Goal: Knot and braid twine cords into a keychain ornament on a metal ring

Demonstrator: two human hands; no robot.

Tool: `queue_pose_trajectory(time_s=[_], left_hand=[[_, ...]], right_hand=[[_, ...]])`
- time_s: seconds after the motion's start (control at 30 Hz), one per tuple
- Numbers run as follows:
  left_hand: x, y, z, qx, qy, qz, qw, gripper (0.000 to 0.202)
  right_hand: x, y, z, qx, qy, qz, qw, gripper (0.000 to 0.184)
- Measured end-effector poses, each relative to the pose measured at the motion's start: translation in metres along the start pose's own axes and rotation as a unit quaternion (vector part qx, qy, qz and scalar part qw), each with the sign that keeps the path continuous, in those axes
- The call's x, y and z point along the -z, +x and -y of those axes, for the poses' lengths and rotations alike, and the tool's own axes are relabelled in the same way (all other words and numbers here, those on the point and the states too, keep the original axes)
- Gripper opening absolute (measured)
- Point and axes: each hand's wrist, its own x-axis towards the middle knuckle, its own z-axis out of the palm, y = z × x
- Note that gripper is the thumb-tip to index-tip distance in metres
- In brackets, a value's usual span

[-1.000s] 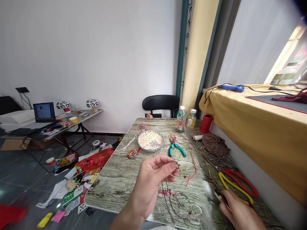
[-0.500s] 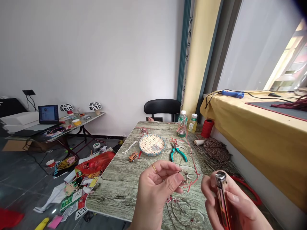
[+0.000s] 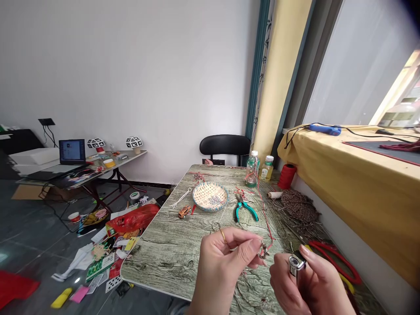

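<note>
My left hand (image 3: 228,260) pinches a small knotted cord piece (image 3: 264,250), brownish with red ends, between thumb and fingertips. Just to its right, my right hand (image 3: 315,284) is wrapped round a lighter (image 3: 296,264), its metal top tilted towards the cord and the thumb at its upper end. No flame shows. Loose cord ends lie on the table below the hands. Beyond them are teal-handled pliers (image 3: 246,211), a woven basket (image 3: 210,197) with small beads in it, and an orange toy car (image 3: 184,212).
At the right edge of the wooden-patterned table (image 3: 164,258) lie a coiled brown cord bundle (image 3: 300,205), a red thread spool (image 3: 287,176) and red-handled scissors (image 3: 337,260). Two bottles stand at the back, one a green-labelled bottle (image 3: 252,169). A black chair (image 3: 225,144) stands behind.
The lighter has tipped from upright to top-forward, and my right thumb has moved up to its top. My left hand has shifted right with the cord piece. The view has turned slightly left.
</note>
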Motion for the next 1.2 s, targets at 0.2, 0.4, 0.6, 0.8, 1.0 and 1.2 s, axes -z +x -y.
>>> queue_pose_trajectory(time_s=[0.2,0.4,0.6,0.8,1.0,1.2], left_hand=[[-0.001,0.000,0.002,0.009,-0.017,-0.006,1.000,0.005],[-0.001,0.002,0.001,0.004,-0.004,-0.006,1.000,0.003],[-0.003,0.003,0.001,0.006,0.019,-0.016,1.000,0.004],[-0.003,0.004,0.001,0.008,0.030,-0.011,0.999,0.005],[-0.003,0.004,0.002,0.002,0.037,-0.011,0.999,0.005],[-0.003,0.003,0.002,0.003,0.038,-0.010,0.999,0.005]], right_hand=[[0.003,0.008,-0.013,-0.030,0.096,0.014,0.995,0.051],[0.008,0.017,-0.024,-0.025,0.084,0.035,0.996,0.051],[0.007,0.013,-0.021,-0.055,0.019,0.026,0.998,0.052],[0.009,0.013,-0.024,-0.062,0.041,0.011,0.997,0.054],[0.000,0.006,-0.015,-0.041,0.061,0.008,0.997,0.048],[0.004,0.013,-0.019,-0.078,0.008,-0.024,0.997,0.054]])
